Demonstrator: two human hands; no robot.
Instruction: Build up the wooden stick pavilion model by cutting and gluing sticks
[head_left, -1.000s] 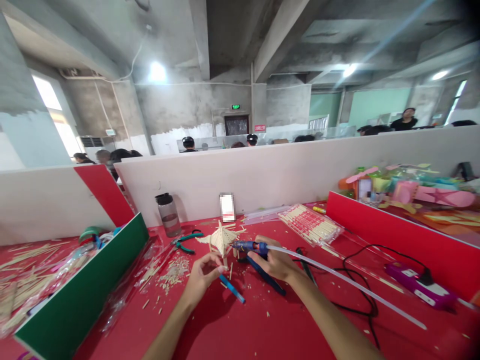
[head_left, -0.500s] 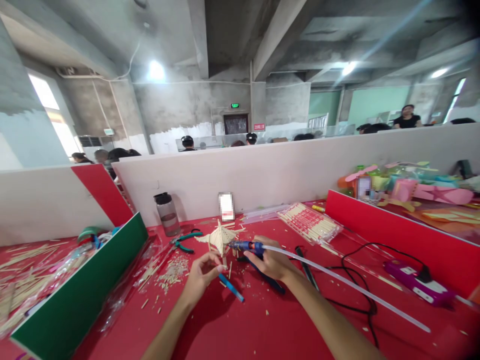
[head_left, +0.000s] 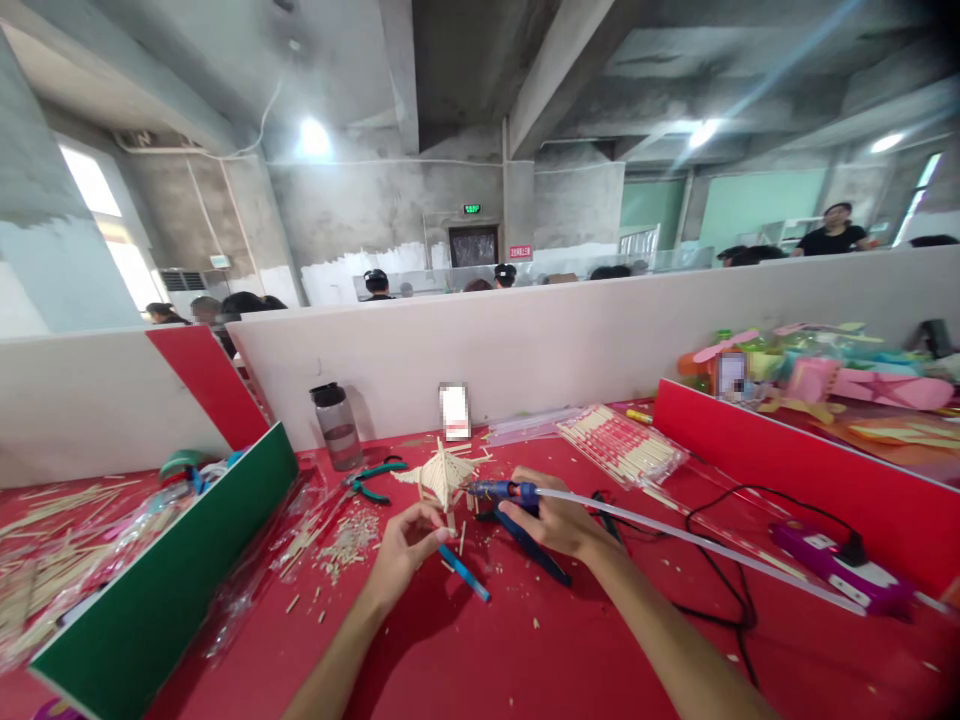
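Note:
My left hand (head_left: 411,543) pinches a part of a small model built of pale wooden sticks (head_left: 444,472), with a pointed, roof-like top. In my right hand (head_left: 551,517) is a blue hot glue gun (head_left: 501,489), its nozzle pointing left close to the model's right side. A long clear glue stick (head_left: 675,537) trails out of the gun's back to the right. Below the model lies a blue pen (head_left: 465,573) on the red table. Teal-handled pliers (head_left: 371,483) rest left of the model. Whether the nozzle touches the sticks I cannot tell.
A water bottle (head_left: 335,428) and a phone (head_left: 454,412) stand along the white partition (head_left: 570,340). Bundled sticks (head_left: 622,443) lie at the back right. Stick offcuts (head_left: 349,540) are scattered at left. A black cord runs to a purple power strip (head_left: 840,565). Green (head_left: 172,570) and red (head_left: 810,490) dividers flank the table.
The glue gun's back end and its glue stick have swung slightly, with the stick's far end now higher. My left hand keeps its pinch. A distant person at right has shifted.

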